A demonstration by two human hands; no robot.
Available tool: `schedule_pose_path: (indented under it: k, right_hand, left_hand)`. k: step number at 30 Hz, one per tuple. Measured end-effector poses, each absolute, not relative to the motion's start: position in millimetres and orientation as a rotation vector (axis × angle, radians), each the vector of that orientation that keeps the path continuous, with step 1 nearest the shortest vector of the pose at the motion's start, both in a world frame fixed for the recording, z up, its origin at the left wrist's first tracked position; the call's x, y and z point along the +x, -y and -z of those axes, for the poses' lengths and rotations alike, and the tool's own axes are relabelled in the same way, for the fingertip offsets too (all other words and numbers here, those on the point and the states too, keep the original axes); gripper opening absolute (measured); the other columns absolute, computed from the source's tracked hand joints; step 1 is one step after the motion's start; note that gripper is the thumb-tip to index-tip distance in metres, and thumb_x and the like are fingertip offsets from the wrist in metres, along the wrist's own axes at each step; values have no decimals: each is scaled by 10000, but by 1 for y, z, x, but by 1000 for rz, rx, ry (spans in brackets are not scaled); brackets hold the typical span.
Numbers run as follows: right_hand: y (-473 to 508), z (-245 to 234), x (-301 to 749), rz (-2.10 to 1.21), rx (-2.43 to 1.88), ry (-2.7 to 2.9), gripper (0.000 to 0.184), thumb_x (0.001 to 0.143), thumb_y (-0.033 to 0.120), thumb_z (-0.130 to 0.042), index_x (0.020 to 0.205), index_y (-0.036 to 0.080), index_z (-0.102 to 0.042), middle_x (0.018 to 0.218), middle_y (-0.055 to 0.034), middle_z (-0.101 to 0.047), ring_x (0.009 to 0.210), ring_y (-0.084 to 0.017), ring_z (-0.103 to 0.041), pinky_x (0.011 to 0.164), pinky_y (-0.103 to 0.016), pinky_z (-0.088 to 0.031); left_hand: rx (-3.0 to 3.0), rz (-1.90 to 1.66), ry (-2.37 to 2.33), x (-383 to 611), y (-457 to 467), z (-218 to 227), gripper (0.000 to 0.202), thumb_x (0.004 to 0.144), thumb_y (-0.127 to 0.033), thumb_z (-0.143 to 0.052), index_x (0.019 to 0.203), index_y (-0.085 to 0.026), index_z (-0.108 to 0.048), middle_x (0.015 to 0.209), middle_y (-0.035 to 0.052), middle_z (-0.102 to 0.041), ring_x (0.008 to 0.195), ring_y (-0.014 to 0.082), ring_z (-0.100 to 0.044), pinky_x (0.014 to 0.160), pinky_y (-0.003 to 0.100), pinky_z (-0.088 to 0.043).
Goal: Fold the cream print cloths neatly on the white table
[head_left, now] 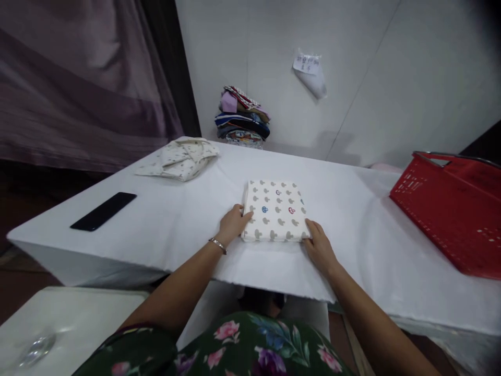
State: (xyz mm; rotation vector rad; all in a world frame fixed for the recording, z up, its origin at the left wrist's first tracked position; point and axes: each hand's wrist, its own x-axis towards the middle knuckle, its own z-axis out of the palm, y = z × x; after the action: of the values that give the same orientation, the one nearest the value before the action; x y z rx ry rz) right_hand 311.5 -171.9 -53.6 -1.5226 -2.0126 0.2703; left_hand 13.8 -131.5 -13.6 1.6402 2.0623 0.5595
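A neatly folded white cloth (277, 222) lies flat on the white-covered table in front of me. Its print has rows of small grey shapes with a few blue and red ones. My left hand (231, 224), with a bracelet at the wrist, grips the cloth's left edge, thumb on top. At the near right corner, my right hand (320, 246) holds the cloth between thumb and fingers. The undersides of the fingers are partly hidden.
A loosely crumpled patterned cloth (183, 161) lies at the table's back left, with a black phone (104, 211) nearer me. A red plastic basket (454, 209) stands at right. Folded clothes (242, 120) are stacked by the wall. A white tub (97, 313) sits below left.
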Motion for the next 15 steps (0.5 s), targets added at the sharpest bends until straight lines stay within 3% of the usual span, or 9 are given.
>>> schedule_pose_path:
  k: [5,11,15]
  right_hand:
    - [176,51,311,-226,-1569,2050,552,829,260,-404,1373,204,-327,1306,-93,-430,1162,-225,-462,950,-373,-419]
    - [182,45,309,-192,-1765,2040,555,870,384,-395,1389,207,-304,1182,-82,-549,983,-221,-567,811,-343,-463]
    - [184,42,307,-207,-1851,2013,571,868,428,-399,1393,224,-308,1143,-60,-596,895,-205,-596,757,-325,-464]
  left_hand:
    - [1591,-600,-2024,12,133,13,463,781,-545,-487,1101,-211,-494,964,53,-658,874,233,-607,659,293,-395]
    - [1545,-741,-1862,8,155,13,556,708,-585,-574,1113,-214,-487,1003,56,-632,813,207,-603,632,277,-405]
    - [1521,-917,-1830,3,183,19,500,699,-526,-612,1068,-211,-492,1018,53,-597,752,167,-581,649,278,-418]
